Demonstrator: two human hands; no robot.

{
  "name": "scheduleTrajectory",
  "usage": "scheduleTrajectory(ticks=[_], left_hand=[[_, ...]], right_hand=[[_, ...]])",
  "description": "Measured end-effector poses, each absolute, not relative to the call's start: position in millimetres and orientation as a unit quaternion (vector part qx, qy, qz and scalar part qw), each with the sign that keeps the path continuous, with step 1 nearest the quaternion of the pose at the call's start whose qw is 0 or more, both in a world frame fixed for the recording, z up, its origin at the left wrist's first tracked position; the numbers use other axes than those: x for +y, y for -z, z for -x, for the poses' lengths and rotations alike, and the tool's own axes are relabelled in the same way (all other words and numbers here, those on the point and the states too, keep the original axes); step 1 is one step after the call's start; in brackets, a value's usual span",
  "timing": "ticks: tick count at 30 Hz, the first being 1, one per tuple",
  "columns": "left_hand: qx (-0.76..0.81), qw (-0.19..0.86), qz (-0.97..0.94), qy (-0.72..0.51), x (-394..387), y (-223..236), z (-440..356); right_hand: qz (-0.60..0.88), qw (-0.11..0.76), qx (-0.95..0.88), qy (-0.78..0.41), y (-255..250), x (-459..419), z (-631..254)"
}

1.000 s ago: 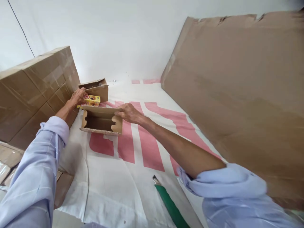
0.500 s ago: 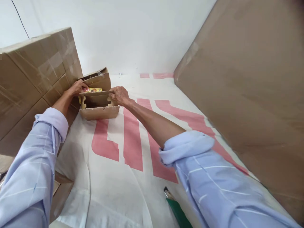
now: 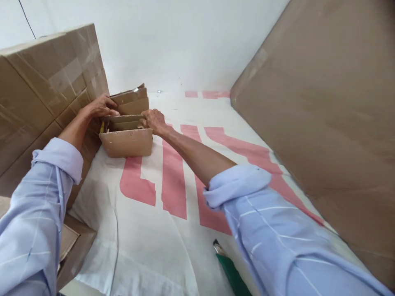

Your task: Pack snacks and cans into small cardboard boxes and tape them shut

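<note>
A small open cardboard box (image 3: 126,144) stands against a taped carton stack on the left, its flaps raised. My right hand (image 3: 154,121) is closed on the box's right edge, near the middle flap. Over the box's left side reaches my left hand (image 3: 103,107), thumb and fingers apart, and I see nothing held between them. A bit of yellow (image 3: 101,126) shows at the box's left corner. The inside of the box is mostly hidden behind its front panel.
Taped cartons (image 3: 52,82) rise at the left and a large brown carton (image 3: 333,115) at the right. A green-handled box cutter (image 3: 230,269) lies on the white cloth (image 3: 148,242) with red print. Another carton (image 3: 78,250) sits low at left.
The yellow printed packet that was at my left hand has gone from sight between the flaps. My left fingers have spread, and the box's front panel has tipped up.
</note>
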State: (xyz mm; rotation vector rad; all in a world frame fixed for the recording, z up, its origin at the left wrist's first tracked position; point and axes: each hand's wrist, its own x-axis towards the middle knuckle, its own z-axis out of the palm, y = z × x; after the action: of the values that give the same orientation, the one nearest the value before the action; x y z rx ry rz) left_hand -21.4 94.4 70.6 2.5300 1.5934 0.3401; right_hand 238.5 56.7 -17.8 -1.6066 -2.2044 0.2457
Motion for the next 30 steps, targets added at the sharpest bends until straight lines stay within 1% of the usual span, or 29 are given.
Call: scheduleTrajectory(ticks=[3,5,8,9,13,16,18,20,22,23,25,28,30], left_hand=[[0.508,0.008,-0.843,-0.178,66.9,-85.2,4.6],[0.482,-0.021,-0.859,-0.17,37.4,-79.9,-16.9],[0.478,-0.048,-0.877,-0.027,-11.6,-47.0,-53.9],[0.487,-0.066,-0.871,-0.006,-25.6,-32.9,-63.6],[0.503,-0.075,-0.861,-0.007,-51.8,13.3,-77.7],[0.502,-0.075,-0.861,-0.024,-40.9,29.8,-71.0],[0.495,-0.076,-0.865,-0.025,-26.6,33.4,-64.6],[0.496,-0.071,-0.866,-0.016,-11.9,32.3,-58.0],[0.503,-0.065,-0.862,-0.011,-0.2,28.3,-50.9],[0.509,-0.064,-0.858,-0.011,3.9,25.8,-47.1],[0.543,-0.054,-0.838,-0.01,8.3,21.0,-39.9],[0.596,-0.014,-0.803,0.01,7.3,13.7,-32.5],[0.597,0.008,-0.802,0.02,2.2,4.5,-30.5]], right_hand=[[0.584,0.21,-0.778,-0.101,15.7,66.9,-233.6],[0.582,0.214,-0.776,-0.116,16.2,71.5,-233.1],[0.555,0.234,-0.787,-0.134,18.8,76.9,-242.1],[0.545,0.245,-0.789,-0.139,19.8,78.1,-248.6],[0.528,0.295,-0.78,-0.162,19.1,67.7,-288.6],[0.49,0.339,-0.779,-0.193,10.8,23.7,-323.7],[0.463,0.363,-0.78,-0.216,4.2,-26.9,-346.3],[0.453,0.364,-0.777,-0.244,1.3,-88.3,-368.8],[0.468,0.355,-0.764,-0.268,5.5,-151.5,-391.6],[0.487,0.336,-0.755,-0.282,10.7,-181.5,-402.6],[0.544,0.274,-0.734,-0.301,27.1,-235.4,-422.9],[0.619,0.175,-0.715,-0.272,60.1,-299.8,-444.4],[0.645,0.119,-0.713,-0.247,81.1,-333.1,-450.9]])
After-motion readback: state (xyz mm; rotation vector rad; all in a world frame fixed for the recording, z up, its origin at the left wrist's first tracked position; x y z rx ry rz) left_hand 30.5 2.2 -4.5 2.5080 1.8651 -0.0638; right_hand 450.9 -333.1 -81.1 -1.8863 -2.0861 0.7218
